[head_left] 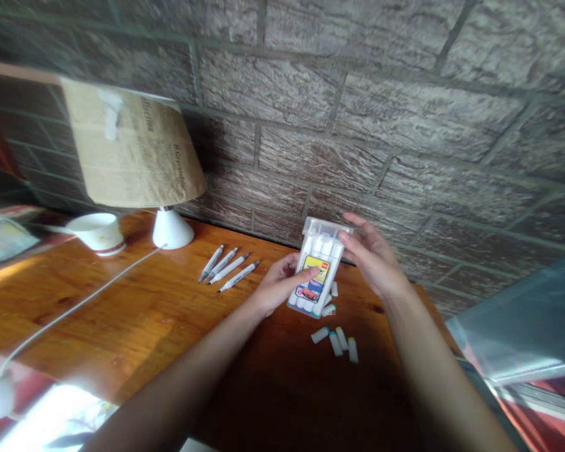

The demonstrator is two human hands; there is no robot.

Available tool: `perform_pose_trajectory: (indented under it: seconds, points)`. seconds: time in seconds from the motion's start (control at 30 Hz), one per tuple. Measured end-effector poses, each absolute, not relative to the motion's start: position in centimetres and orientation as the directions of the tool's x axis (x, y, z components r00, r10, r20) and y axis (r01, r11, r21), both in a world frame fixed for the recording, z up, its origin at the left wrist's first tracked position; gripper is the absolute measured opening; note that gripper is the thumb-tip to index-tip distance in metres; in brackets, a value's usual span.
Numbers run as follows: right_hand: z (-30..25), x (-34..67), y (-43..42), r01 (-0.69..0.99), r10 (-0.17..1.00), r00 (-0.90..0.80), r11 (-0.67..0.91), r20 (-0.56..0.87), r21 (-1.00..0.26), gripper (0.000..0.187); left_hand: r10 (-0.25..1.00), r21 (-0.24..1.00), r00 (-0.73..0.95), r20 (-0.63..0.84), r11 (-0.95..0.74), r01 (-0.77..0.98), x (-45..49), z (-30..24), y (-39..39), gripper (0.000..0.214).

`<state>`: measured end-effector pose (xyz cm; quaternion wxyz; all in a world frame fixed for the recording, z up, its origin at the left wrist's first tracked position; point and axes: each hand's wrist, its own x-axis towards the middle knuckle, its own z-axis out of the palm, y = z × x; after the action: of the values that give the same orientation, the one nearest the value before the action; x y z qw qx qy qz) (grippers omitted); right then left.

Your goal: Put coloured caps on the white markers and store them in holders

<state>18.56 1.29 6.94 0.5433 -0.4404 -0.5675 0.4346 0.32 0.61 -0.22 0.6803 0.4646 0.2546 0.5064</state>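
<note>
My left hand [286, 281] is closed around a clear plastic marker case [322, 251], its thumb lying across the yellow-and-blue label on the front. White markers stand inside the case, which is tilted above the table, with its clear lid [319, 227] on top. At the lid's right corner is my right hand [374, 257]; its thumb touches the lid while the fingers are spread apart. Several white marker caps [341, 339] with coloured ends lie below the case, some partly hidden behind it. To the left, several uncapped grey-white markers [238, 276] rest side by side on the wood.
The wooden table [169, 307] meets a stone-block wall [296, 107]. A lamp [173, 227] with a printed paper-like shade stands back left, its white cord [85, 307] crossing the table. Beside it is a white cup [96, 233]. A bluish translucent object [527, 320] is at the right.
</note>
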Motion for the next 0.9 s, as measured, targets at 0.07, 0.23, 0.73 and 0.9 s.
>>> perform_pose_trajectory:
  seconds: [0.07, 0.23, 0.73, 0.9]
  points:
    - [6.8, 18.6, 1.2, 0.024, 0.981, -0.109, 0.165, 0.162, -0.986, 0.085, 0.940, 0.894, 0.320, 0.121, 0.036, -0.446, 0.4, -0.3, 0.7, 0.040]
    - [6.5, 18.9, 1.0, 0.115, 0.956, -0.290, 0.071, 0.035, -0.991, 0.070, 0.949, 0.915, 0.281, 0.146, -0.022, -0.402, 0.2, -0.5, 1.1, 0.041]
    - [6.8, 30.6, 1.9, 0.151, 1.000, -0.025, -0.004, -0.008, -0.988, 0.050, 0.968, 0.942, 0.173, 0.180, -0.120, -0.312, 0.3, -1.2, 1.8, 0.050]
    - [5.2, 32.3, 2.4, 0.074, 0.999, 0.000, -0.042, -0.042, -0.996, 0.057, 0.969, 0.943, 0.167, 0.184, -0.126, -0.308, 0.5, -1.3, 1.8, 0.048]
